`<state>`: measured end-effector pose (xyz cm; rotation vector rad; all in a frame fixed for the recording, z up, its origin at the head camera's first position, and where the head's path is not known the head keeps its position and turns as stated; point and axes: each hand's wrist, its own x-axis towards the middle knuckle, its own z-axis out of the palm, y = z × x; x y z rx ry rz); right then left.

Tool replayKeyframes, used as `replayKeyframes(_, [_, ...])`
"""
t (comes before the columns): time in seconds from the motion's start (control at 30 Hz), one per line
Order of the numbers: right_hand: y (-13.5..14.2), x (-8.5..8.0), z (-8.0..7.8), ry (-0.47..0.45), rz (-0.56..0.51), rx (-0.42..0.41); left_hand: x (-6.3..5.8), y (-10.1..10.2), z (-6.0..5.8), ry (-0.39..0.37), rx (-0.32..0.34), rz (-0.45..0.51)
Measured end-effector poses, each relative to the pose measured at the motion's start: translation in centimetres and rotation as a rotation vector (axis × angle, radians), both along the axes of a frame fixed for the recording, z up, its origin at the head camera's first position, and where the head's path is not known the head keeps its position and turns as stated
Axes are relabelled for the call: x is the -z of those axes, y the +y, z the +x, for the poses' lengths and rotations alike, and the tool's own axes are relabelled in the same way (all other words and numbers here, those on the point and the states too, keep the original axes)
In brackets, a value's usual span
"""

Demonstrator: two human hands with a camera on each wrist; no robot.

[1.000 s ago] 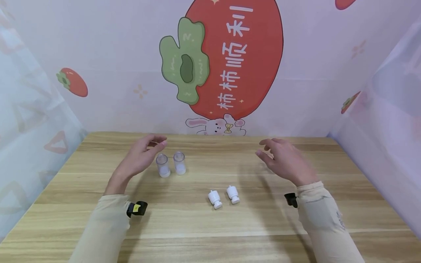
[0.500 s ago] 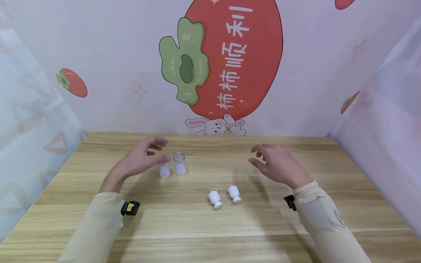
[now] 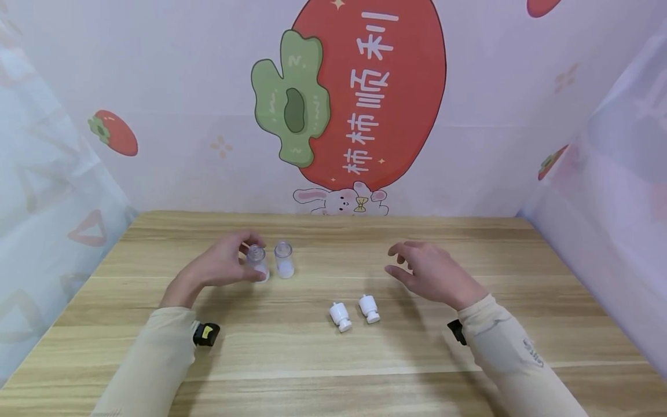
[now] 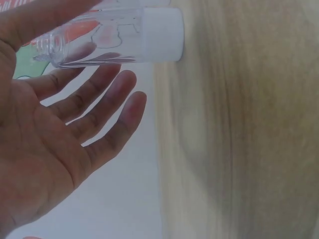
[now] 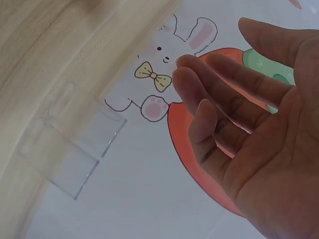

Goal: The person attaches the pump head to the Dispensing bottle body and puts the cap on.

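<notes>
My left hand [image 3: 221, 263] is around the left of two small clear bottles [image 3: 257, 255], thumb in front and fingers behind. This bottle stands upright on its white base. In the left wrist view its threaded neck lies near the palm, and the fingers look loosely bent, without a plain grip. The second clear bottle [image 3: 283, 259] stands just to the right. My right hand [image 3: 429, 272] hovers over the table with loosely bent fingers, holding nothing. Nearest to it are two white pump-like tops [image 3: 369, 308], [image 3: 341, 317] lying on the wood.
Two clear open-ended covers [image 5: 60, 154] stand on the table in the right wrist view; I cannot make them out in the head view. A printed white sheet [image 3: 182, 69] walls off the back and sides of the wooden table [image 3: 292, 370].
My left hand has lowered from above the left bottle to around it. My right hand has moved left and a little toward me, still holding nothing.
</notes>
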<state>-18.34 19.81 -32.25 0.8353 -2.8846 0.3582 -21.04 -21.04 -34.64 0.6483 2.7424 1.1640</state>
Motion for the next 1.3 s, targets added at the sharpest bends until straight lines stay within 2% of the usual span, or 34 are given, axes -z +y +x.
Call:
replayKeyframes(0.23, [-0.6, 0.3, 0.7, -0.031, 0.02, -0.011, 0.4, 0.1, -0.2, -0.015, -0.006, 0.003])
replayKeyframes(0.43, [-1.0, 0.8, 1.2, -0.058, 0.014, -0.038, 0.3, 0.4, 0.0, -0.033, -0.024, 0.006])
replayKeyframes(0.73, [-1.7, 1.7, 1.6, -0.045, 0.006, -0.088, 0.0, 0.4, 0.3, -0.013, -0.041, -0.033])
replayKeyframes(0.9, [-1.9, 2.1, 1.9, -0.073, 0.003, -0.065, -0.6, 0.3, 0.4, -0.007, -0.065, -0.05])
replayKeyframes(1.07, [-2.1, 2.4, 2.1, -0.076, -0.005, -0.051, -1.4, 0.3, 0.6, 0.011, -0.113, -0.029])
replayKeyframes(1.3, [-2.4, 2.7, 2.3, -0.067, 0.004, -0.05, -2.8, 0.7, 1.3, -0.021, -0.181, 0.065])
